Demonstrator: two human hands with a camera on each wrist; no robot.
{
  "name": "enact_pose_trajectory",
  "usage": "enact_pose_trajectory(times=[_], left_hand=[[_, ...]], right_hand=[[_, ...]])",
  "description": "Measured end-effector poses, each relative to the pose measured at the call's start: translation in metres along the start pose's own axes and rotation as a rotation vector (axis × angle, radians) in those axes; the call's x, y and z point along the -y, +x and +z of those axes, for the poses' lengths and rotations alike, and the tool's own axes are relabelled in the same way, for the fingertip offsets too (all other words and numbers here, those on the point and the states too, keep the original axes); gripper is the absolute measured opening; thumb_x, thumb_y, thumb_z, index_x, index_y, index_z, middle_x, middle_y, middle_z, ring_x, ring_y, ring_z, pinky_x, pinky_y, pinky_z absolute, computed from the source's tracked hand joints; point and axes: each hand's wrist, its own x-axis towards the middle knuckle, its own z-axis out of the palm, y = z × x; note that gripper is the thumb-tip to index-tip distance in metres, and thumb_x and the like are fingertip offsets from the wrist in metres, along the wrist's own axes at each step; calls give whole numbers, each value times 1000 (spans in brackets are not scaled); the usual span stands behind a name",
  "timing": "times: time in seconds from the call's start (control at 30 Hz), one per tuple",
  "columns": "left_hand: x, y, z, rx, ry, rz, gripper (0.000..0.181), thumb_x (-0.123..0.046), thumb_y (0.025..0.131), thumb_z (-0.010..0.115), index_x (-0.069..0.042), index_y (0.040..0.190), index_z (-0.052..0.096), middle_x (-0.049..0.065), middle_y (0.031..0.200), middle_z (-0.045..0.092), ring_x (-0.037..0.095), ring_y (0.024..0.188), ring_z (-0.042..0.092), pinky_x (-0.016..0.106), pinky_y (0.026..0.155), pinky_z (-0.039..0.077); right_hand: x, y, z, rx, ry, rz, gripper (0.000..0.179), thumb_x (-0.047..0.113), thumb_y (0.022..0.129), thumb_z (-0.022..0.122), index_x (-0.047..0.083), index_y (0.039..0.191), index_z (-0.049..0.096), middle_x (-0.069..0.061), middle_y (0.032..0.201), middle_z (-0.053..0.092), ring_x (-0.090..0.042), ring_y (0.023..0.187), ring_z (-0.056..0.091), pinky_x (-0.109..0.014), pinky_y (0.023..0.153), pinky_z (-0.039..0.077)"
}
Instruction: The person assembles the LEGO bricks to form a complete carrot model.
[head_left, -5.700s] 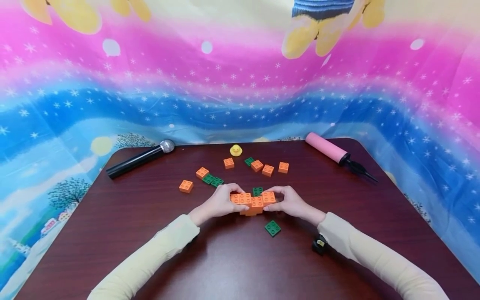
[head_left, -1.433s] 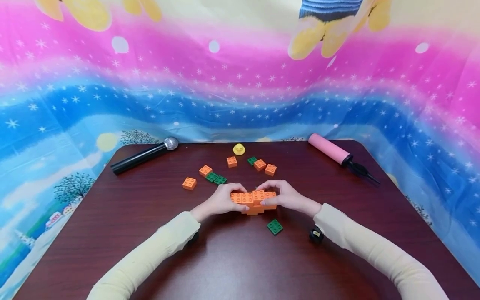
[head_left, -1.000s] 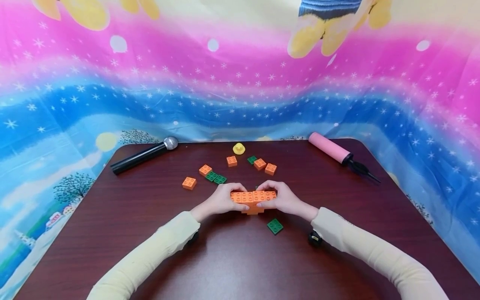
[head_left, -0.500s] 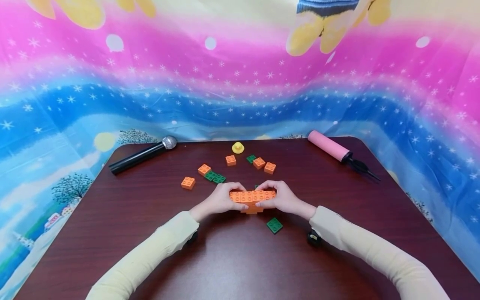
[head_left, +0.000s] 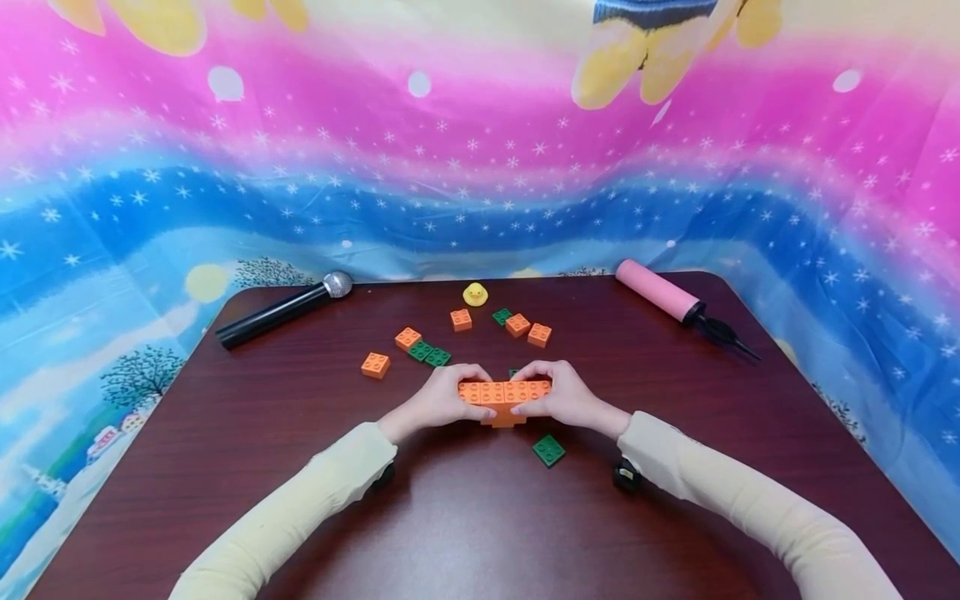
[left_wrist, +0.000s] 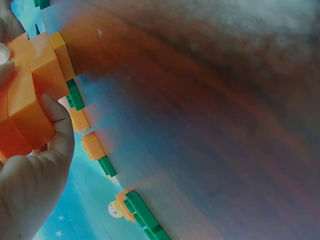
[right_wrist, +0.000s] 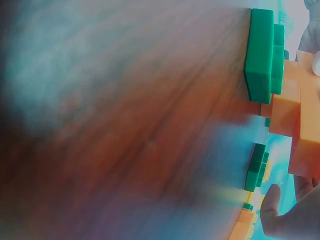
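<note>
A stepped stack of orange toy building bricks stands at the middle of the table in the head view, wider on top than at its base. Its upper row lies level, studs up. My left hand grips the left end, thumb across the front and fingers behind. On the other end is my right hand, gripping it the same way. In the left wrist view the stack fills the left edge, with my left hand around it. A green brick lies just in front, to the right.
Another green brick peeks out behind the stack. Several loose orange and green bricks lie farther back, near a yellow rubber duck. A black microphone is at back left, a pink hand pump at back right.
The orange brick at the far right has left its spot. Orange bricks have been added at the stack's right side; the raised one has gone down level with the row under my right hand.
</note>
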Motion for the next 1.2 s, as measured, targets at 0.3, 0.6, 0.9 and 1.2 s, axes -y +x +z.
enact_pose_trajectory(times=[0.3,0.6,0.9,1.2], left_hand=[[1,-1,0,-5,0,3,30,-28,75,81,-17,100,67,0,99,66,14,85,55,29,75,47],[0,-3,2,-15,-4,11,30,-27,75,81,-17,100,68,0,99,67,14,85,55,28,75,47],[0,-1,2,-17,20,3,31,-30,75,81,-17,100,67,0,99,66,13,84,55,28,73,48],[-1,-1,2,-8,17,-13,31,-28,75,81,-17,101,67,1,101,66,14,84,55,28,72,49]], right_hand=[[-1,1,3,-18,-2,-4,30,6,75,80,1,103,69,-14,105,69,-21,91,58,-30,79,51],[-33,13,3,50,3,-10,36,15,76,81,8,107,66,-9,106,66,-18,90,55,-31,79,50],[-32,31,-38,23,227,58,47,12,78,78,-4,119,60,-29,118,59,-27,102,64,-29,83,54],[-57,58,-63,-184,189,223,47,11,86,70,0,129,55,-23,128,57,-6,84,63,-44,85,51]])
